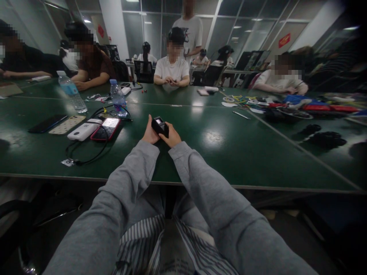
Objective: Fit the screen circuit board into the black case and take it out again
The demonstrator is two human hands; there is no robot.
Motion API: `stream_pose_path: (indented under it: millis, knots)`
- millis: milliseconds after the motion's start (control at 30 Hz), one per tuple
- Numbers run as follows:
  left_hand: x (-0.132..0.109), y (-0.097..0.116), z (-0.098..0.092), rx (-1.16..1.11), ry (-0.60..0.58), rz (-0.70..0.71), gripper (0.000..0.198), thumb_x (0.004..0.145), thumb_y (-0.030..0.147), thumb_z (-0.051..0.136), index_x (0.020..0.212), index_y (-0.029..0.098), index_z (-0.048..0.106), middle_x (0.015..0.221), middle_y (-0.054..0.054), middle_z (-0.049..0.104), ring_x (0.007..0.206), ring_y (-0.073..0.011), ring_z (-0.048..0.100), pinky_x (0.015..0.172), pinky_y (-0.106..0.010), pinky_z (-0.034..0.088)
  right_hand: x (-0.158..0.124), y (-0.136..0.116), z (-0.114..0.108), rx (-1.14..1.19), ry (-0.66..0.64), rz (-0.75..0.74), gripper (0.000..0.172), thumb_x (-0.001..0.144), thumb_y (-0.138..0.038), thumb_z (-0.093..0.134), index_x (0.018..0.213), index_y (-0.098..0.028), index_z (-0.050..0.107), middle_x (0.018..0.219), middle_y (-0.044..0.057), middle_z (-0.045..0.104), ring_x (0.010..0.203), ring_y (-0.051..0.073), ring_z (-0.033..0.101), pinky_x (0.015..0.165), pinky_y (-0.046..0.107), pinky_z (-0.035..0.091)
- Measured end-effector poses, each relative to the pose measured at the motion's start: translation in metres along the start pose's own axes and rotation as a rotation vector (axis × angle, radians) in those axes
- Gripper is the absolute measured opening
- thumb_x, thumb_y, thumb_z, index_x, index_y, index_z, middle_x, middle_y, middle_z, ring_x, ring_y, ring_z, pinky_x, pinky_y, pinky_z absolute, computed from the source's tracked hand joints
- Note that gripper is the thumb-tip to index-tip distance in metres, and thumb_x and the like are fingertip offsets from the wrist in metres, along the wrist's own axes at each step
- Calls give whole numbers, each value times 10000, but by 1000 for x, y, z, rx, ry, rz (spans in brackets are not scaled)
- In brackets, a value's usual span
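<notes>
A small black box-shaped device (158,123) with a little lit screen is held just over the green table (197,164), between my two hands. My left hand (149,132) cups its left side, thumb pointing up along the edge. From the right, my right hand (173,135) grips it, with the thumb across the near face. What the screen reads is too small to make out. Nearest on the left lie a red-edged phone (105,129) with a lit screen and a white power bank (83,130) with a black cable (99,154).
Two water bottles (73,93) (117,100) stand at the left, behind a patterned phone (67,125) and a dark phone (47,123). A pen (241,115), tangled cables (243,100) and black items (327,139) lie right. Several people sit around; one person (172,68) faces me.
</notes>
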State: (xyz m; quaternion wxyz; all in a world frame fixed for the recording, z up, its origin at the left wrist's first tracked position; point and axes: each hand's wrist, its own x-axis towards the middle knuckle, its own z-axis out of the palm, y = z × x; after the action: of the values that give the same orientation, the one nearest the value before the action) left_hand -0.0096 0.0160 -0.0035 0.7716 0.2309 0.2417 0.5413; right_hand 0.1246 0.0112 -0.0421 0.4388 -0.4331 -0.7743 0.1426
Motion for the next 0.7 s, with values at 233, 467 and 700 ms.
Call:
stream_pose_path:
  millis: [233, 467, 700]
  knots:
    - [3, -4, 1, 51, 33, 30, 297, 856, 422, 649, 1005, 165, 661, 844, -61, 711, 955, -223, 686, 970, -372, 500, 0, 0, -2, 40, -6, 4, 678, 786, -312, 669, 1378, -166, 373, 1434, 193, 477, 1358, 295, 458, 1129, 498, 377]
    - [1, -2, 2, 70, 60, 36, 223, 809, 282, 657, 993, 155, 670, 753, -24, 706, 859, -193, 702, 922, -326, 521, 0, -2, -2, 150, 16, 34, 729, 735, -455, 738, 1320, -162, 418, 1397, 200, 501, 1326, 307, 483, 1110, 480, 388]
    - [-7, 2, 2, 94, -116, 21, 314, 824, 314, 609, 1085, 152, 674, 1051, -96, 736, 1021, -233, 681, 965, -383, 503, 11, -2, -4, 592, 50, 413, 538, 706, -581, 720, 1039, -204, 530, 1111, 104, 657, 1059, 241, 639, 985, 446, 494]
